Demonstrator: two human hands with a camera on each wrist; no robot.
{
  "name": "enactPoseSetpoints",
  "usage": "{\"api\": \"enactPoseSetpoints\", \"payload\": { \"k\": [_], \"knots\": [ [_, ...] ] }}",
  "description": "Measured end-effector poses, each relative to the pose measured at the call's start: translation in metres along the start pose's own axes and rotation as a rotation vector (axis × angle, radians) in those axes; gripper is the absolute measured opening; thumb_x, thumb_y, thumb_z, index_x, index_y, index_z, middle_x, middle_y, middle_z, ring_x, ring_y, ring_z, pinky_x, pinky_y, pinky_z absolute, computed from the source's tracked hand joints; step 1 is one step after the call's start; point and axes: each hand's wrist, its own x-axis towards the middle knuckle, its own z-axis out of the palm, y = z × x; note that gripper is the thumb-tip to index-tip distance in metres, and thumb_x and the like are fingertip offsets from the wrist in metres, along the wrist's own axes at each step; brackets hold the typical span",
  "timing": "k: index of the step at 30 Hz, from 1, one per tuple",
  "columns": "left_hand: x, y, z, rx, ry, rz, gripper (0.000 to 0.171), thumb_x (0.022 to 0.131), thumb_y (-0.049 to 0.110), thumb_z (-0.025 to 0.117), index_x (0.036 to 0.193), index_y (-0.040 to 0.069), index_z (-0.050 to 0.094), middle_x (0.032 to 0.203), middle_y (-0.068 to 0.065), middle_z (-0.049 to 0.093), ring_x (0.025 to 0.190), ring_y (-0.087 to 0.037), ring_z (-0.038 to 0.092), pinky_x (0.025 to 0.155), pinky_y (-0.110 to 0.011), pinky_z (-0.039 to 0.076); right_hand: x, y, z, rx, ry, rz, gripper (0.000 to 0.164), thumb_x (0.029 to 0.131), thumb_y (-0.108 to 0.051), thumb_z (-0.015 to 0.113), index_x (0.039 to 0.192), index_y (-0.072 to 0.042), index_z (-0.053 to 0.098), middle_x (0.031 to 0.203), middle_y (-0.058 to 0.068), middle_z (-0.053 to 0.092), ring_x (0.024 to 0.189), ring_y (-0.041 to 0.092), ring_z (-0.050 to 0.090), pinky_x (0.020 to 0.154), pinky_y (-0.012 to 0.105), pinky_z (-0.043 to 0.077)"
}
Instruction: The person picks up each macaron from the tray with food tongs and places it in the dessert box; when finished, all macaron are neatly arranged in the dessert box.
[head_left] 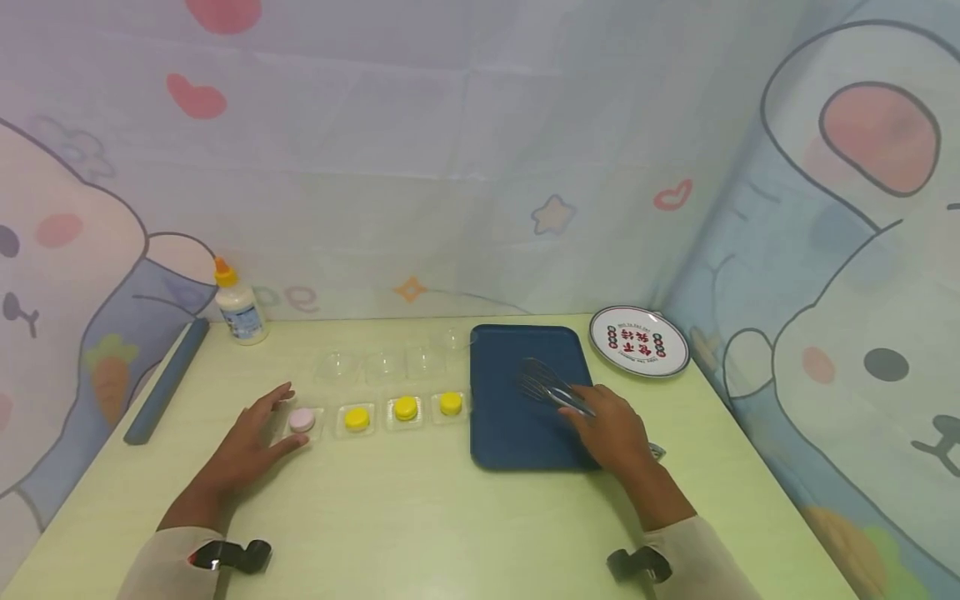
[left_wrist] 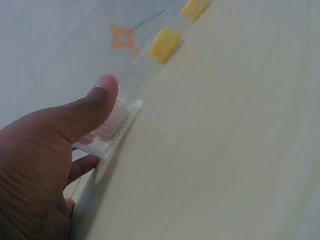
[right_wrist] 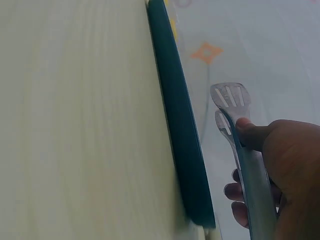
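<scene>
My left hand (head_left: 251, 442) is around a clear plastic box (left_wrist: 112, 122) with a pink macaron (head_left: 302, 419) in it, thumb at the near side and fingers at the far side. Rightward in a row stand clear boxes holding yellow macarons (head_left: 357, 418), (head_left: 406, 407), (head_left: 451, 403). My right hand (head_left: 611, 425) grips metal tongs (right_wrist: 255, 185) with slotted heads, held over the dark blue tray (head_left: 525, 446). The tong heads stand slightly apart, with nothing between them.
Behind the row lie several clear plastic lids (head_left: 386, 365). A white plate (head_left: 637, 342) with red print sits at the back right. At the back left stand a glue bottle (head_left: 243, 315) with an orange tip and a grey-blue roll (head_left: 167, 382). Printed cloth walls border the table.
</scene>
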Motion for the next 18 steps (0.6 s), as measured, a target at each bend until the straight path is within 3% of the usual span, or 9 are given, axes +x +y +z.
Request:
{"api": "enactPoseSetpoints", "payload": {
  "k": [3,10,18],
  "knots": [
    [0.0,0.0,0.0,0.0,0.002,0.005,0.094,0.094,0.022,0.087,0.167,-0.002,0.032,0.157,-0.032,0.051,0.148,-0.057,0.041,0.117,-0.079,0.032,-0.004,0.012,-0.005,0.006,0.014,0.031,0.047,0.099,-0.036,0.082,0.137,-0.01,0.074,0.12,0.014,0.077,0.11,0.042,0.076,0.082,0.061,0.062],
    [0.001,0.002,0.001,-0.009,0.001,0.008,0.094,0.095,0.023,0.086,0.167,-0.002,0.031,0.157,-0.035,0.05,0.15,-0.06,0.039,0.126,-0.082,0.017,-0.008,0.037,-0.016,0.02,0.058,0.089,0.045,0.1,-0.032,0.08,0.135,-0.004,0.073,0.117,0.019,0.076,0.109,0.047,0.073,0.085,0.065,0.059],
    [0.0,-0.001,0.0,0.001,0.002,0.004,0.094,0.095,0.023,0.086,0.167,-0.003,0.031,0.157,-0.035,0.051,0.149,-0.06,0.04,0.124,-0.082,0.02,-0.012,0.062,-0.023,-0.023,0.1,0.138,0.044,0.1,-0.028,0.081,0.135,-0.002,0.073,0.121,0.024,0.076,0.112,0.052,0.072,0.086,0.069,0.058]
  ]
}}
